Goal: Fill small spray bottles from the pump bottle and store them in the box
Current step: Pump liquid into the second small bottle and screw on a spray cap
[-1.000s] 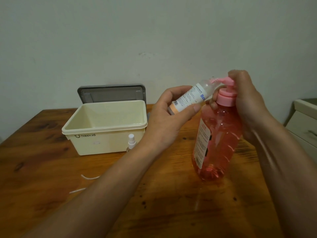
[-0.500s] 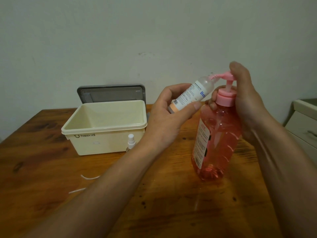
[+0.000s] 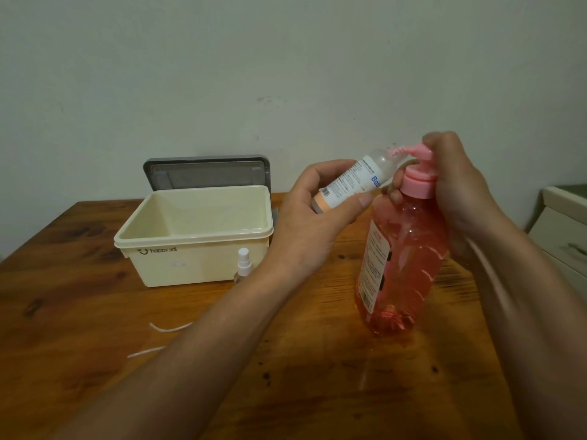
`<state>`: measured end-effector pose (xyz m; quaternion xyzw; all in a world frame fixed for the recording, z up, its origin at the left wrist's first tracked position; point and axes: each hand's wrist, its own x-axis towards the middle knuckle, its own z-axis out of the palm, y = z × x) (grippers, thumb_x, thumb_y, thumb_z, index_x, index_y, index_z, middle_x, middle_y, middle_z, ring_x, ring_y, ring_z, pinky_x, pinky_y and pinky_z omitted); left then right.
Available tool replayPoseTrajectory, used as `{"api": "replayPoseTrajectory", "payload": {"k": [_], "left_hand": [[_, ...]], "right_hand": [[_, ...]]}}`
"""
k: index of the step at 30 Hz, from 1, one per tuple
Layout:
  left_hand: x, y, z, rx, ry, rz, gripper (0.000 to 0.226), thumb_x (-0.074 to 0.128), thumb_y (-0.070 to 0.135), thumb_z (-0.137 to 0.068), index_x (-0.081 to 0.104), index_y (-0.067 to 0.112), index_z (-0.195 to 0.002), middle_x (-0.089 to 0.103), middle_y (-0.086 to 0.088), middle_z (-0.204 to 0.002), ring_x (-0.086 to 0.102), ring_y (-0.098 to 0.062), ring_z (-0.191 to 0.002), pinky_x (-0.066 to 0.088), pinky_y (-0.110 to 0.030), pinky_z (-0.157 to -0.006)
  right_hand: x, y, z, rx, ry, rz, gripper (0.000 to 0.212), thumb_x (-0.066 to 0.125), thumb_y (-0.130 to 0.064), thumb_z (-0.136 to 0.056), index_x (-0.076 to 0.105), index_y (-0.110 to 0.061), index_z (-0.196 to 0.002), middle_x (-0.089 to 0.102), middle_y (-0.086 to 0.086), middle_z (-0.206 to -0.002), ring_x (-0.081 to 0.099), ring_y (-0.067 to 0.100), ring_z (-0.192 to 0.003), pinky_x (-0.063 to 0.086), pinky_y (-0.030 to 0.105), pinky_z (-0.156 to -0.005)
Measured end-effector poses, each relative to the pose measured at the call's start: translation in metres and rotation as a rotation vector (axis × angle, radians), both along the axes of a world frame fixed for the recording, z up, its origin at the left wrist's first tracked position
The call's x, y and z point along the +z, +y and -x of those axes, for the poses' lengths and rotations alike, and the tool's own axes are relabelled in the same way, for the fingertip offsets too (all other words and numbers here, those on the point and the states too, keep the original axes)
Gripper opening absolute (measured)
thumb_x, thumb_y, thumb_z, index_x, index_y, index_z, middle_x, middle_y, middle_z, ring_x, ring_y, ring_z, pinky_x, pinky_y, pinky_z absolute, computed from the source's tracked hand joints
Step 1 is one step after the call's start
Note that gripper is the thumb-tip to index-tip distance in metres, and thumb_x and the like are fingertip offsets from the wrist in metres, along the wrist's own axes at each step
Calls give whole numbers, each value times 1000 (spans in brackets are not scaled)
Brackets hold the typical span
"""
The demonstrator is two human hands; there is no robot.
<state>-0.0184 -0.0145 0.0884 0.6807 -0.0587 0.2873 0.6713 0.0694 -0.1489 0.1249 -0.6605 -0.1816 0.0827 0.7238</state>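
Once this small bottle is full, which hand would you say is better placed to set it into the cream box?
Probably the left hand: it already grips the small bottle and is nearer the box. The right hand is on the pump bottle.

1. You were in a home, most likely an ordinary room rather than a lab or shop.
2. Your counter (image 3: 95, 312) was a worn wooden one with dark knots and stains in the grain, pushed against a plain painted wall (image 3: 222, 74) that carried a few scuffs.
3. At your right stood a cream cabinet (image 3: 562, 236) with a drawer and a dark handle, the kind of furniture found in a household.
4. What lay before you was domestic: a cream plastic storage box (image 3: 197, 249) with a smiley logo, its grey lid (image 3: 206, 171) propped against the wall, and a pink pump bottle (image 3: 403, 268) of toiletry liquid.
5. The light was dim and warm, not workplace lighting.
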Motion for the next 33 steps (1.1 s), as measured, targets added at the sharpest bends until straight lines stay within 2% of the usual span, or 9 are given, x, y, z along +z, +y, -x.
{"api": "replayPoseTrajectory", "payload": {"k": [3,8,12,14,20,25,28,31,33], "left_hand": [[-2,0,0,7,8,-2,38,71,10,-85,59,19,-120,62,1,-114,63,-9,-97,52,-16,-70],[2,-2,0,-9,-15,-2,37,70,11,-86,57,23,-118,60,4,-112,64,-16,-99,53,-15,-69],[1,-1,0,-2,-5,1,37,71,9,-85,59,18,-119,61,2,-113,64,-17,-101,53,-15,-70],[0,0,0,2,1,-2,38,71,9,-85,59,18,-120,62,0,-115,64,-18,-103,53,-15,-70],[1,-1,0,-5,-12,0,39,71,11,-85,57,19,-120,61,1,-114,64,-16,-99,52,-15,-68],[-2,0,0,19,13,-11,40,72,10,-84,59,17,-121,62,0,-115,63,-8,-97,52,-15,-70],[-2,0,0,20,12,-15,40,72,11,-84,59,18,-121,62,1,-114,62,-5,-95,52,-16,-70],[0,-1,1,3,-3,-4,39,71,11,-85,57,20,-120,61,1,-115,64,-14,-99,53,-16,-70],[0,-2,0,-2,-8,7,38,71,10,-85,57,19,-119,61,0,-115,64,-18,-101,53,-16,-70]], "right_hand": [[-1,1,0,-5,-16,-9,53,41,-43,-91,61,-15,-51,56,11,-55,48,24,-55,41,36,-63],[1,-2,3,15,27,1,56,44,-64,-90,60,-11,-82,57,7,-55,52,19,-44,45,25,-49],[1,0,2,-11,-15,1,53,41,-46,-92,61,-11,-59,56,9,-52,50,23,-46,43,29,-54],[0,1,1,-15,-25,-8,52,40,-42,-92,61,-12,-54,56,10,-53,50,23,-49,43,31,-57],[1,-3,3,15,11,11,61,43,-64,-89,60,-10,-66,57,7,-54,53,19,-44,46,23,-49],[-1,1,1,-18,-33,-13,51,42,-43,-92,61,-12,-57,56,11,-54,50,22,-49,43,28,-54],[-1,0,1,-7,-20,-26,50,42,-44,-92,60,-11,-59,55,11,-53,49,22,-48,42,28,-52],[1,-2,3,14,13,0,58,44,-62,-89,61,-11,-68,56,8,-55,52,20,-45,46,24,-50],[1,-3,3,12,16,5,60,45,-64,-89,60,-10,-68,56,8,-55,53,19,-44,46,25,-50]]}}
